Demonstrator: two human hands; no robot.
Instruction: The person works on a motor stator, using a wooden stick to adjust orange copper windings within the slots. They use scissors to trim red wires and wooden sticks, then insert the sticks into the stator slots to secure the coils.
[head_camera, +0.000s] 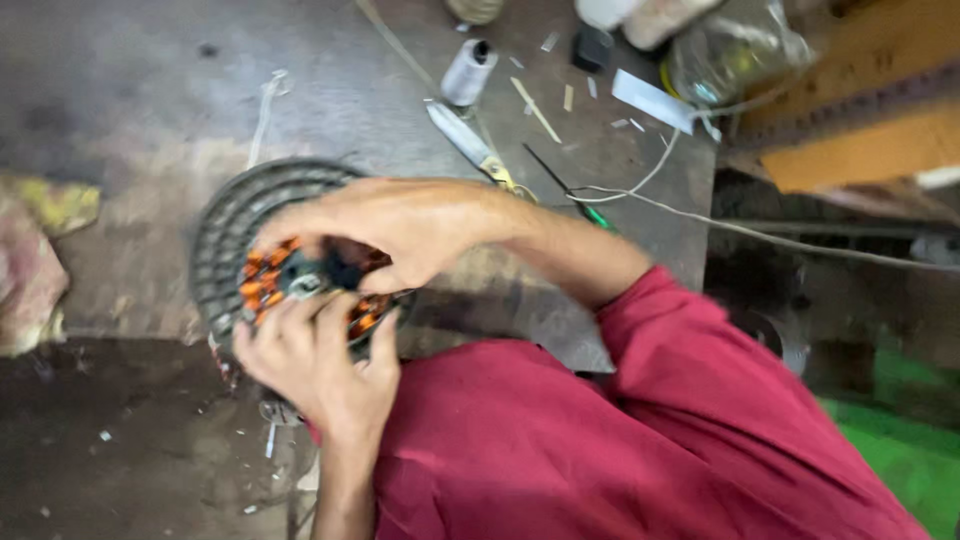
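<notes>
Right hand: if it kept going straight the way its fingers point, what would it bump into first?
The right hand points left across the copper-wound stator. Past it, the ribbed round housing's rim probably comes first, though depth is unclear.

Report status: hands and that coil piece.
Left hand and right hand both gripping the copper-wound motor coil. Scissors and thread spool lie beyond, apart.

There is one view only, from a camera on the person's head. It looks steeply down, close over the hands at about nine o'clock of centre, with the workbench (380, 90) running off towards twelve o'clock.
</notes>
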